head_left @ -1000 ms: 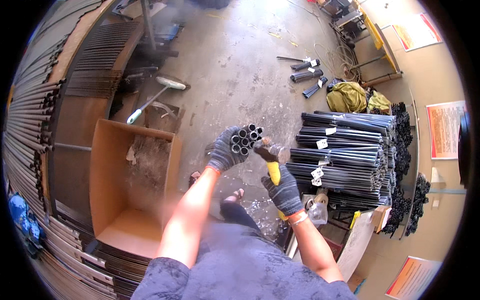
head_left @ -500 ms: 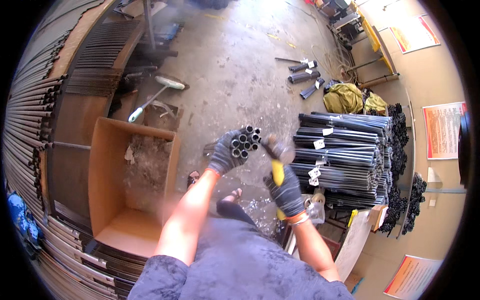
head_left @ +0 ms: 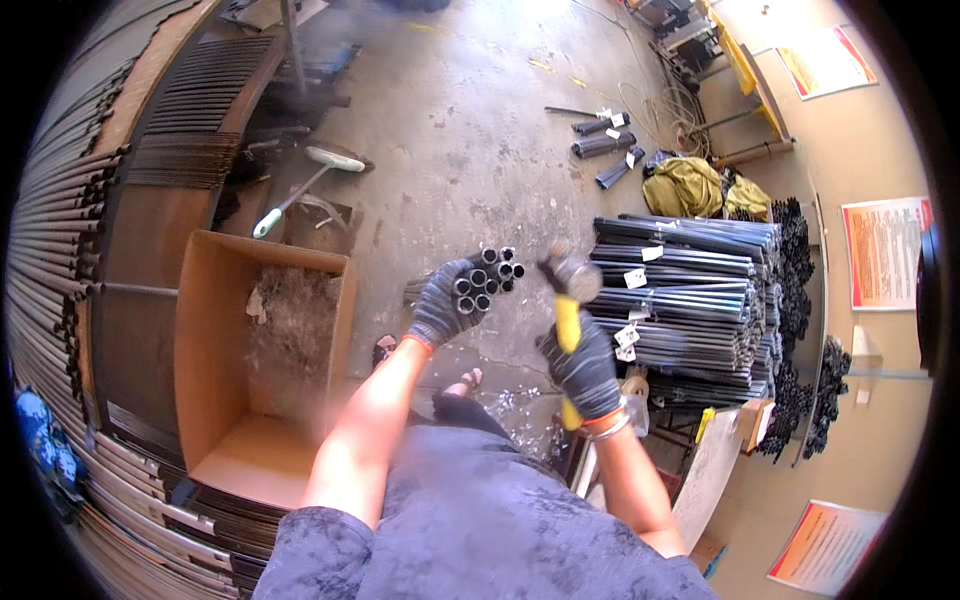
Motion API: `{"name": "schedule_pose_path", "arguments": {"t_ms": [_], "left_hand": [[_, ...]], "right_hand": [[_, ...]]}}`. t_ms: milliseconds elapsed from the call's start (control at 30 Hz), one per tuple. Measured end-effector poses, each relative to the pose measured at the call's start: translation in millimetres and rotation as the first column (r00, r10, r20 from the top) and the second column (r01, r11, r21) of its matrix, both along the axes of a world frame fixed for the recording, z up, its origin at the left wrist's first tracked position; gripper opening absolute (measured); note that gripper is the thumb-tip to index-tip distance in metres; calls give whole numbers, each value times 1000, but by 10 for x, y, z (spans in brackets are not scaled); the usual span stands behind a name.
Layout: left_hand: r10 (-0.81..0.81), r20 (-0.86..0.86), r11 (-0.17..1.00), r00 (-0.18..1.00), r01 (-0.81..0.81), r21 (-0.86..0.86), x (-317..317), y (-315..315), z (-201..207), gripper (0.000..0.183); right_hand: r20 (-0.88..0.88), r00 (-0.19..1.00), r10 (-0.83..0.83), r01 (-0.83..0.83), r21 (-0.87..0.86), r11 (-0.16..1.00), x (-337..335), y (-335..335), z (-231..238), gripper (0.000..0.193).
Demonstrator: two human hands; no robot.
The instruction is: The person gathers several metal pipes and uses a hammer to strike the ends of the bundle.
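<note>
My left hand (head_left: 442, 303), in a dark grey knit glove, is wrapped round a bundle of metal tubes (head_left: 483, 281). Their round open ends face up toward me, and the lengths below are mostly hidden. Just right of the bundle, my right hand (head_left: 582, 372), gloved the same way, grips a hammer (head_left: 568, 325) by its yellow handle. The hammer's head is slightly blurred and stands apart from the tube ends.
On my left stands an open cardboard box (head_left: 215, 380), beside racks of long tubes (head_left: 60, 240). A stack of tagged dark tubes (head_left: 680, 300) lies at right. Farther off are small tube bundles (head_left: 603, 146), an olive cloth heap (head_left: 685, 187) and a long-handled brush (head_left: 300, 195).
The hammer has shifted slightly right, away from the tube ends, with my right hand. The bundle in my left hand has moved slightly left.
</note>
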State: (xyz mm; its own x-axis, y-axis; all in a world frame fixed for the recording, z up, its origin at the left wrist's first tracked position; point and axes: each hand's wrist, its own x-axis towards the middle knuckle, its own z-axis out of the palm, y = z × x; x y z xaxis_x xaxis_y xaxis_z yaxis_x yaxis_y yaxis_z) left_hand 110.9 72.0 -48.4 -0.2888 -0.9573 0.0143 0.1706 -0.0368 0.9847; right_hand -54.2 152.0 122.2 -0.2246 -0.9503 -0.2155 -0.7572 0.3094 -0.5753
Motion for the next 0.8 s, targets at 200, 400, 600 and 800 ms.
{"name": "schedule_pose_path", "arguments": {"t_ms": [200, 400, 600, 800], "left_hand": [[50, 1, 997, 999, -50, -58, 43, 116, -67, 59], [105, 247, 935, 963, -11, -354, -10, 127, -321, 51], [73, 179, 989, 981, -49, -138, 134, 196, 52, 51], [50, 198, 972, 979, -2, -236, -36, 148, -41, 53]], "right_hand": [[687, 724, 65, 293, -392, 872, 374, -269, 505, 17], [72, 996, 51, -52, 13, 999, 95, -44, -547, 29], [556, 831, -11, 155, -213, 965, 283, -196, 481, 15], [-46, 997, 67, -68, -18, 998, -84, 143, -669, 20]]}}
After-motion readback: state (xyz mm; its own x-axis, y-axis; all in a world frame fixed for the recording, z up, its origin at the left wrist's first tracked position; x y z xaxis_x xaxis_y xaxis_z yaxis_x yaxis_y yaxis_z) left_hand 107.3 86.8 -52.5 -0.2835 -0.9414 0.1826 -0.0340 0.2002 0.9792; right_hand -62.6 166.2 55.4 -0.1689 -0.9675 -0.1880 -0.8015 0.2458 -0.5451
